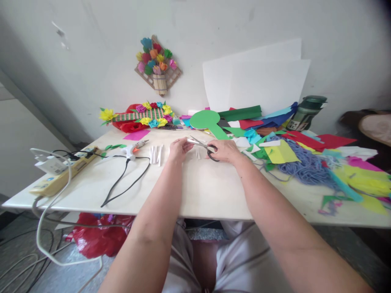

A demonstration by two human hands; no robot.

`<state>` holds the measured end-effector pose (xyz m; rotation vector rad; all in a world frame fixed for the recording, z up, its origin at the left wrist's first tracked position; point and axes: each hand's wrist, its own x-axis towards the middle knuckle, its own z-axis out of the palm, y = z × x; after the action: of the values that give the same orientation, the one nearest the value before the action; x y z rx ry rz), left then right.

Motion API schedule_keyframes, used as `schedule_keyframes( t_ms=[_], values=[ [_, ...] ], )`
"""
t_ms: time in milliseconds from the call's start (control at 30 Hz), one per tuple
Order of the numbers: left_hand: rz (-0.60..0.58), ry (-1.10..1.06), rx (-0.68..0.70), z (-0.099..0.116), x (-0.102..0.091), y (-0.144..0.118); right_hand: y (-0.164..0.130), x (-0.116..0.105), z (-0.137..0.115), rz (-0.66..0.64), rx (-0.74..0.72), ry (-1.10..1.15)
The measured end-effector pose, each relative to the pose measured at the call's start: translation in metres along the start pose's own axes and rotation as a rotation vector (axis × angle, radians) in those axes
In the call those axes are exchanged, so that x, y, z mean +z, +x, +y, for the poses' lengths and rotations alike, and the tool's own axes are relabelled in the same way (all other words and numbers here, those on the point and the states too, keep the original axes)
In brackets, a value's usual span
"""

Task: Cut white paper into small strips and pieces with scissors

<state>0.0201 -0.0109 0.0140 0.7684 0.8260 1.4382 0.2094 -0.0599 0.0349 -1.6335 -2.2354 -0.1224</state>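
My left hand (179,149) is closed, its fingertips pinching a thin white paper roll (190,140) that points to the right. In my right hand (225,150) is a pair of scissors (210,155) with black handles. The blades reach left to the roll, close to my left fingertips; whether they touch it I cannot tell. Below the scissors, short white pieces (198,154) lie on the table between my hands. Left of my left hand, several longer white paper rolls (155,155) lie side by side.
A glue gun (130,151) with a looping black cord lies left, beside a power strip (65,171). At the back are a flowered craft piece (139,116) and a green paper shape (205,120). Coloured paper, blue yarn (305,162) and a dark bottle (307,112) crowd the right.
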Motion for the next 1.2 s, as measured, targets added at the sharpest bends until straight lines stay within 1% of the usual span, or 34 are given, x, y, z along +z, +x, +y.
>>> schedule_keyframes(
  t_ms=[367, 867, 1200],
  values=[
    [-0.011, -0.015, -0.005, 0.001, 0.0, -0.0016, -0.0005, -0.0009, -0.001, -0.003, -0.014, 0.004],
    [-0.029, -0.047, -0.018, -0.0002, -0.0018, 0.0026, 0.0015, 0.0012, 0.001, -0.001, -0.017, 0.024],
    [-0.04, -0.015, -0.021, -0.0006, -0.0024, 0.0028, 0.0038, 0.0035, 0.005, 0.005, -0.012, 0.032]
  ],
)
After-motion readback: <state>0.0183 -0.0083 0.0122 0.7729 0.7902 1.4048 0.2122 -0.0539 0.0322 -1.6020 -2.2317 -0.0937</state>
